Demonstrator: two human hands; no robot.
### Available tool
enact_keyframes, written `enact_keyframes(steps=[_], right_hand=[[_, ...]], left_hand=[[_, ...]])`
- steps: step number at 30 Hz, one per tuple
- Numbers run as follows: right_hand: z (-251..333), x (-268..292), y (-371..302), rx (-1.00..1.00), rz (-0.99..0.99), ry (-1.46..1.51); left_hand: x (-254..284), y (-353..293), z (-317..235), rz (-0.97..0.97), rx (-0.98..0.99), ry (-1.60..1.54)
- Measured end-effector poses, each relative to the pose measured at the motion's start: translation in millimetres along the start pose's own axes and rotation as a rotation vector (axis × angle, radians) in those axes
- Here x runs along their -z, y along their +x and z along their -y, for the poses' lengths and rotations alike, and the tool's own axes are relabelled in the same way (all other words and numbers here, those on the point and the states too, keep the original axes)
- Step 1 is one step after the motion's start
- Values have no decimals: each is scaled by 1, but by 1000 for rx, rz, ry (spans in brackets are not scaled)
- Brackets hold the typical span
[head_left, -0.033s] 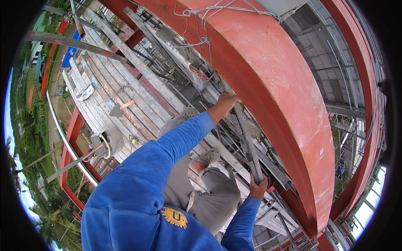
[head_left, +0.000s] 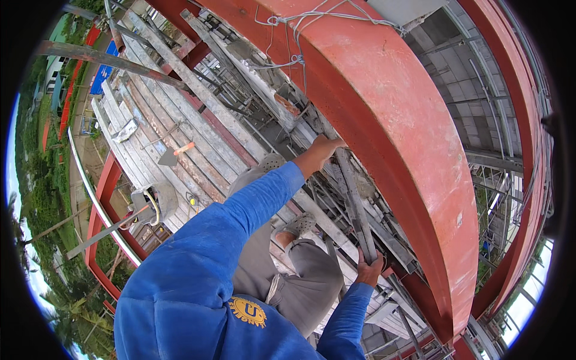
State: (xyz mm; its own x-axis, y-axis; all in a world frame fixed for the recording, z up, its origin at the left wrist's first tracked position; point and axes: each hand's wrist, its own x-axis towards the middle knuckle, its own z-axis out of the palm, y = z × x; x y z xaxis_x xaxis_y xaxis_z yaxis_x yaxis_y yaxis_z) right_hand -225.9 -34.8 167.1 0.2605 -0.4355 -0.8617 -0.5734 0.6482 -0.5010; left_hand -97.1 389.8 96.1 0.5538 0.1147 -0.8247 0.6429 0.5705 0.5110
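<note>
A straight grey bar (head_left: 355, 207), dusty and with a lengthwise edge, slants along the underside of the big red steel beam (head_left: 396, 114). Its upper end meets my left hand (head_left: 323, 151), whose fingers are closed at the bar beside the beam's lower flange; the fingertips are partly hidden. At the lower end my right hand (head_left: 369, 270) grips the bar, thumb and fingers on either side. Both arms are in blue sleeves. Rough masonry or mortar lies behind the bar, mostly covered by the beam.
Weathered scaffold planks (head_left: 198, 141) carry a trowel (head_left: 168, 157) with an orange handle and a grey bucket (head_left: 161, 203). A rusty pipe (head_left: 111, 58) crosses at upper left. Twisted wire (head_left: 294, 60) wraps the beam. Gaps among planks open downward; greenery lies far below at left.
</note>
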Motion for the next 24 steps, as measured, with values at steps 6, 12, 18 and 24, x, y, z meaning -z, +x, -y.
enact_keyframes(steps=[6,12,18,24], right_hand=[[-7,6,31,-37,-19,71],[5,7,42,219,153,-149],[24,-12,57,109,-14,-59],[25,-19,53,142,-15,-58]], left_hand=[[108,-95,-28,213,52,252],[232,-44,-103,-173,-270,214],[253,28,-191,110,-362,254],[211,67,-208,122,-392,488]])
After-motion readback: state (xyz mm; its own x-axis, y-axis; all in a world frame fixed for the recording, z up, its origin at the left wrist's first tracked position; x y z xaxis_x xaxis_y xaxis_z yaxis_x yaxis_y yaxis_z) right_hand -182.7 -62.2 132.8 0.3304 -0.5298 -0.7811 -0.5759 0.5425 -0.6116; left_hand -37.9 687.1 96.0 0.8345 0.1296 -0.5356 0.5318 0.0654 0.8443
